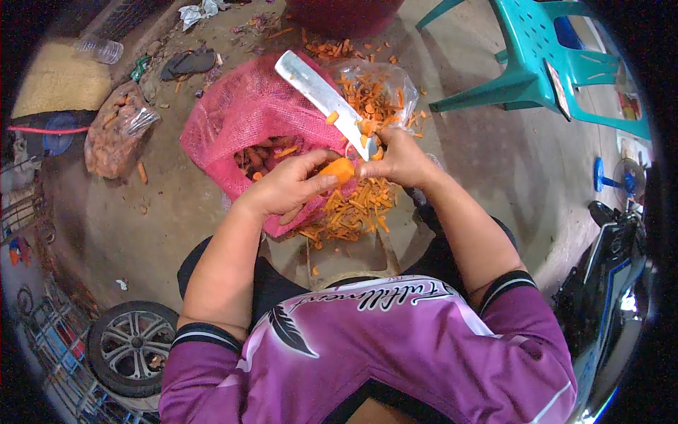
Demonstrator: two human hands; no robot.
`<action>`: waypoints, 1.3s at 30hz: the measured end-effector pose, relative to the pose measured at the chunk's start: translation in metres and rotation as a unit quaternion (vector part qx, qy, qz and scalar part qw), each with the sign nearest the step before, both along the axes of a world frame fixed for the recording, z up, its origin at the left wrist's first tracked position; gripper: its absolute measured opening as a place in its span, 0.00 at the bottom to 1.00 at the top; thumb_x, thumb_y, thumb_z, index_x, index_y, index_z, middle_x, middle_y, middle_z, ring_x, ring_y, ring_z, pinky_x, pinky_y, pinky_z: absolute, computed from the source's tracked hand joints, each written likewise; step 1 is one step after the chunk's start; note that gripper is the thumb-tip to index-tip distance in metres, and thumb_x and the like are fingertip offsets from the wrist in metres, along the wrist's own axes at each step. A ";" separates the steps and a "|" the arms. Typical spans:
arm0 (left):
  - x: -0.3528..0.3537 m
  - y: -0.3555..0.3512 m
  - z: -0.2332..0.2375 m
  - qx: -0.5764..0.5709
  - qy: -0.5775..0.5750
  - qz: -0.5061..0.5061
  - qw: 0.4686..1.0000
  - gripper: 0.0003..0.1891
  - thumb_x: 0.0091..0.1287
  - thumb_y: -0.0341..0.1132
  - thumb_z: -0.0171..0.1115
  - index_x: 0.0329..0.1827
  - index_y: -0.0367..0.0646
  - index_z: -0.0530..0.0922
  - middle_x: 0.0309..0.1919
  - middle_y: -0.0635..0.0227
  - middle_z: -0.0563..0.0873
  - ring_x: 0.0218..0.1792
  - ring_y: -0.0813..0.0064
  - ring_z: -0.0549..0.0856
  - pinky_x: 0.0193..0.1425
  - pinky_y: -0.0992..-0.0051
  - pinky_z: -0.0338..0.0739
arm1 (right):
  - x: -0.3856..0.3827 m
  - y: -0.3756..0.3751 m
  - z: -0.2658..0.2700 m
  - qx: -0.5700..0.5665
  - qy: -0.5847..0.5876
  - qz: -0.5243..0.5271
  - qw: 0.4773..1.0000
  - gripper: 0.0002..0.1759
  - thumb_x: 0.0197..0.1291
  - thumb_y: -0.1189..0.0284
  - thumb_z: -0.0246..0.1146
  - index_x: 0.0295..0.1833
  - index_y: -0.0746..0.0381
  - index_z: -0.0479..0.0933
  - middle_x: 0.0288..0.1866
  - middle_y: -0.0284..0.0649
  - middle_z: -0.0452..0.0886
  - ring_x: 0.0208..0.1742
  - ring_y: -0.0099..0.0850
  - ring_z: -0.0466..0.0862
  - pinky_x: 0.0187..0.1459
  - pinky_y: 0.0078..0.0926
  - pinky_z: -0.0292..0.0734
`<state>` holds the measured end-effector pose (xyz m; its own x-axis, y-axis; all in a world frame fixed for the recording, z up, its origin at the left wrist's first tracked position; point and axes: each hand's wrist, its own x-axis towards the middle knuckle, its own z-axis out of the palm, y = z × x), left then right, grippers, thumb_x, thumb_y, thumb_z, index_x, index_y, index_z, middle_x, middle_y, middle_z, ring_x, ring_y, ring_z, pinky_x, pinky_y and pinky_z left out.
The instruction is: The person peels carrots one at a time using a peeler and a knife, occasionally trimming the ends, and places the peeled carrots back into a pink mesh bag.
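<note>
My left hand (292, 185) is wrapped round an orange carrot piece (339, 171). Close to its right end is my right hand (397, 161), closed on the lower end of a large knife (314, 90), whose broad blade points up and left. Small orange bits cling to the blade. Left of the knife, a pink mesh sack (233, 106) lies open with carrots (260, 157) inside. Cut carrot strips (358, 210) are heaped below my hands. More orange scraps (374, 99) lie on clear plastic behind the knife.
A green plastic chair (519, 78) stands at the upper right, and a dark red tub (345, 15) at the top. On the left are a filled plastic bag (120, 134), a sandal (188, 64) and a wheel (134, 348). A motorcycle (613, 283) is at the right.
</note>
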<state>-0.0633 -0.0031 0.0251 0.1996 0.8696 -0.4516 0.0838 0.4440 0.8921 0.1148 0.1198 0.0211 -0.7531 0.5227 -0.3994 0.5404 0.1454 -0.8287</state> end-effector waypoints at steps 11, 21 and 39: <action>-0.002 0.005 0.007 -0.076 0.027 -0.109 0.991 0.17 0.55 0.39 0.62 0.43 0.35 0.75 0.33 0.67 0.81 0.36 0.81 0.77 0.43 0.78 0.70 | -0.002 -0.008 0.006 0.116 -0.039 0.073 0.990 0.45 0.18 0.38 0.69 0.36 0.66 0.75 0.26 0.49 0.78 0.32 0.44 0.80 0.36 0.36 0.73; 0.000 -0.006 -0.007 -0.164 -0.116 -0.088 0.976 0.17 0.59 0.44 0.57 0.43 0.39 0.73 0.26 0.73 0.76 0.24 0.84 0.73 0.29 0.82 0.68 | 0.001 -0.006 0.001 0.094 -0.032 0.146 0.984 0.43 0.29 0.35 0.62 0.37 0.66 0.76 0.22 0.49 0.76 0.28 0.44 0.79 0.33 0.37 0.72; 0.037 -0.011 -0.031 0.068 0.020 0.106 0.992 0.21 0.55 0.30 0.58 0.51 0.36 0.64 0.39 0.59 0.76 0.42 0.71 0.77 0.46 0.73 0.70 | -0.009 -0.018 -0.005 0.099 -0.116 0.000 0.988 0.36 0.35 0.47 0.67 0.38 0.70 0.75 0.26 0.53 0.78 0.32 0.43 0.80 0.35 0.33 0.73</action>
<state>-0.0259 -0.0143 -0.0057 -0.0093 0.9433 -0.3318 0.0385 0.3319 0.9425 0.1056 0.1022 0.0162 -0.6534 0.6082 -0.4506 0.7123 0.2925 -0.6380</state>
